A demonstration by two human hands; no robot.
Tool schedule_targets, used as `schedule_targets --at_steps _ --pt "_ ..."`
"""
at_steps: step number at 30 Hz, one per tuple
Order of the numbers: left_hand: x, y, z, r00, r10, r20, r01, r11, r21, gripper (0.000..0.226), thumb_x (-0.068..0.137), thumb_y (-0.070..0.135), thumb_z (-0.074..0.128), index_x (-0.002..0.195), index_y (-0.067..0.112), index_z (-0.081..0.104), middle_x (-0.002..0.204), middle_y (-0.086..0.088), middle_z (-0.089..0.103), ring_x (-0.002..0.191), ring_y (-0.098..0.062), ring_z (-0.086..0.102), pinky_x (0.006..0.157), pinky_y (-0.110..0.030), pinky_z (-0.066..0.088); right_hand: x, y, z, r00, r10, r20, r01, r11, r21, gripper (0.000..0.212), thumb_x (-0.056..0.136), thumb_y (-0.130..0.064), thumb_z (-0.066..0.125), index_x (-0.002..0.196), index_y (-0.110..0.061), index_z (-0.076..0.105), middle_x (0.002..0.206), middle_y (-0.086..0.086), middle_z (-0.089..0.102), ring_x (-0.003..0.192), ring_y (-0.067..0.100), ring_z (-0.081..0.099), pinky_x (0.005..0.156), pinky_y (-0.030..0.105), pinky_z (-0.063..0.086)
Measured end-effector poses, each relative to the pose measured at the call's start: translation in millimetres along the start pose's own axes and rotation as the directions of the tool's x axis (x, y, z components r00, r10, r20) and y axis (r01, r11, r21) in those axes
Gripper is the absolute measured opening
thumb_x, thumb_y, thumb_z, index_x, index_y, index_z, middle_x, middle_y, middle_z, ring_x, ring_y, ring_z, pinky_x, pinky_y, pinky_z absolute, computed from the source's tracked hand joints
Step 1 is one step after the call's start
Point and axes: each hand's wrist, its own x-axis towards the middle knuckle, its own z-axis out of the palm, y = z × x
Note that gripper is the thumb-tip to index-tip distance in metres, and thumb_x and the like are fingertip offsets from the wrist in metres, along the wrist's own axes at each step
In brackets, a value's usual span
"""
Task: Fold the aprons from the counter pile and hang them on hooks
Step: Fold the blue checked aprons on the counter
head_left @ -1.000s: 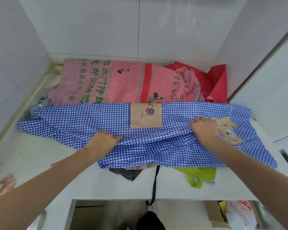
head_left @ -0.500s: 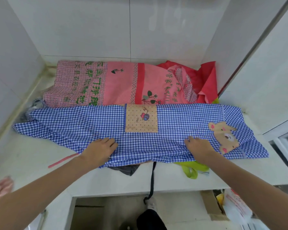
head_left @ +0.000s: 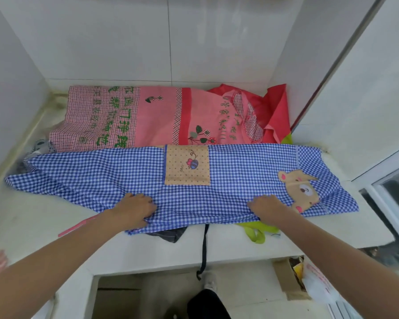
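A blue gingham apron (head_left: 240, 180) lies spread across the white counter (head_left: 32, 222), with a tan pocket patch (head_left: 186, 164) in the middle and a bear patch (head_left: 302, 192) at the right. My left hand (head_left: 134, 209) rests palm down on its near edge, fingers curled into bunched fabric. My right hand (head_left: 270, 208) grips the same near edge, left of the bear. Behind it lies a pink apron (head_left: 152, 120) with green lettering, and a red cloth (head_left: 276, 111) sits in the back right corner.
Under the blue apron's near edge stick out a dark cloth (head_left: 168, 233), a lime green strap (head_left: 255, 232) and a black strap (head_left: 204, 247) hanging over the counter front. A pink strip (head_left: 76, 227) lies near left. White walls enclose three sides. A cardboard box (head_left: 283, 277) sits below.
Both hands have drawn the apron's fabric toward the near counter edge. The bunched fold has flattened and the apron now lies smoother.
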Motion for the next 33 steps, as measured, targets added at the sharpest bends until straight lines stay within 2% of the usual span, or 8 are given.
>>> schedule_targets --at_steps 5,8,11,14,18,22,25,33 --pt "19.6 42.5 -45.6 0.982 0.117 -0.151 -0.137 0.982 -0.132 0.044 0.086 0.048 0.057 0.118 0.022 0.040 0.113 0.003 0.041 0.111 -0.018 0.041 0.095 -0.034 0.032 -8.6 3.6 14.7 0.987 0.076 -0.144 -0.069 0.996 0.054 0.043 0.094 -0.009 0.046 0.136 -0.007 0.038 0.134 0.012 0.045 0.124 0.030 0.042 0.101 0.046 0.033" --pt "50.5 94.5 -68.2 0.964 0.203 -0.171 -0.234 0.954 -0.189 0.068 0.088 0.051 0.052 0.142 0.020 0.024 0.139 -0.003 0.033 0.125 -0.025 0.033 0.106 -0.040 0.028 -9.4 13.2 22.9 0.903 0.137 -0.407 -0.095 0.988 0.122 0.045 0.052 -0.016 0.085 0.093 -0.007 0.068 0.086 0.009 0.066 0.081 0.026 0.064 0.076 0.041 0.050" --pt "89.6 149.9 -92.5 0.974 0.178 -0.143 -0.202 0.963 -0.178 0.067 0.094 0.049 0.044 0.146 0.014 0.023 0.146 -0.008 0.032 0.129 -0.028 0.035 0.105 -0.043 0.033 -2.2 33.7 34.7 0.818 0.174 -0.548 -0.112 0.983 0.145 0.040 0.030 -0.013 0.087 0.064 -0.014 0.065 0.057 0.000 0.059 0.056 0.021 0.059 0.070 0.038 0.040" --pt "117.3 180.6 -120.6 0.993 0.039 -0.111 -0.057 0.986 -0.159 0.034 0.099 0.023 0.040 0.127 0.005 0.050 0.130 -0.014 0.051 0.117 -0.031 0.050 0.090 -0.041 0.043 -4.3 57.0 40.6 0.859 0.227 -0.458 -0.136 0.965 0.223 0.043 0.033 -0.021 0.090 0.070 -0.014 0.069 0.063 0.001 0.063 0.066 0.023 0.064 0.073 0.040 0.045" --pt "131.3 185.6 -137.2 0.997 0.062 0.055 -0.057 0.995 -0.080 0.029 0.100 0.011 0.035 0.114 0.000 0.057 0.119 -0.016 0.056 0.105 -0.031 0.056 0.079 -0.037 0.044 -17.2 115.8 61.6 0.892 0.390 -0.228 -0.327 0.906 0.270 0.034 0.093 -0.017 0.050 0.127 -0.015 0.051 0.129 0.007 0.053 0.130 0.029 0.038 0.110 0.048 0.022" --pt "133.7 187.5 -138.7 0.988 0.067 0.141 -0.061 0.997 -0.046 0.026 0.099 0.011 0.035 0.105 0.003 0.059 0.095 -0.008 0.057 0.071 -0.019 0.046 0.065 -0.031 0.036 -28.2 180.9 60.0 0.763 0.522 -0.380 -0.439 0.851 0.288 0.020 0.076 -0.020 0.071 0.095 -0.014 0.067 0.099 0.008 0.065 0.111 0.030 0.052 0.100 0.046 0.036" --pt "144.4 191.4 -141.1 0.978 0.045 0.205 -0.039 0.999 -0.032 0.026 0.098 0.010 0.037 0.075 0.010 0.048 0.069 0.001 0.036 0.056 -0.012 0.033 0.054 -0.028 0.034 -32.4 217.5 49.2 0.789 0.499 -0.358 -0.424 0.864 0.270 0.019 0.087 -0.008 0.053 0.102 -0.012 0.064 0.110 0.007 0.061 0.120 0.029 0.042 0.106 0.044 0.025" --pt "154.1 216.7 -144.1 0.982 0.188 0.031 -0.190 0.978 0.085 0.034 0.093 0.021 0.046 0.126 0.010 0.047 0.124 -0.005 0.048 0.111 -0.025 0.053 0.070 -0.034 0.037 -41.1 231.5 100.9 0.971 0.222 -0.088 -0.224 0.974 -0.013 0.022 0.093 -0.010 0.051 0.114 -0.013 0.055 0.118 0.004 0.058 0.120 0.025 0.044 0.101 0.036 0.030"
